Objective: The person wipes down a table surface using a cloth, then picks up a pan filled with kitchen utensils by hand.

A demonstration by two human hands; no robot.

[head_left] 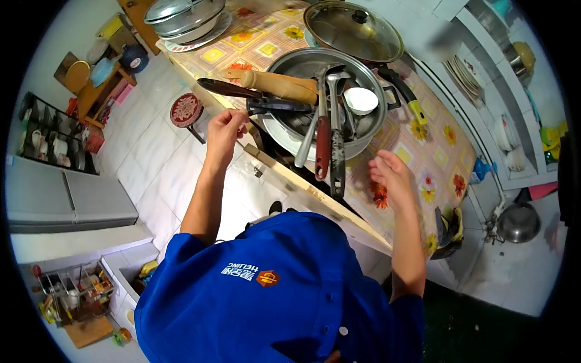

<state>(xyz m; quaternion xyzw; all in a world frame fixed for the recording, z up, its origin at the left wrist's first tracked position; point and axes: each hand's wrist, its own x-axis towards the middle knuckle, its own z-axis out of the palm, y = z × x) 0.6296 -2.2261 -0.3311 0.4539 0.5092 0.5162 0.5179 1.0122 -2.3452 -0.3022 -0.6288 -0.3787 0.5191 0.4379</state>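
My left hand (226, 132) hovers by the table's near edge, thumb and fingers pinched together. Its fingertips are close to a black handle (275, 106) beside the pot; anything between them is too small to make out. My right hand (390, 173) is above the flowered tablecloth (417, 160), fingers loosely curled and apart, holding nothing. Between my hands stands a large metal pot (378, 78). Across it lie a wooden rolling pin (278, 85), a utensil with a red-brown handle (322, 148) and one with a speckled black handle (337, 163). A small white bowl (361, 101) sits inside.
A drawer (315, 190) stands open at the table's near edge. Behind the pot is a glass-lidded pan (354, 30); a covered pot (184, 18) stands far left. Plates (463, 78) fill shelves at right. A red-topped stool (186, 110) is on the floor.
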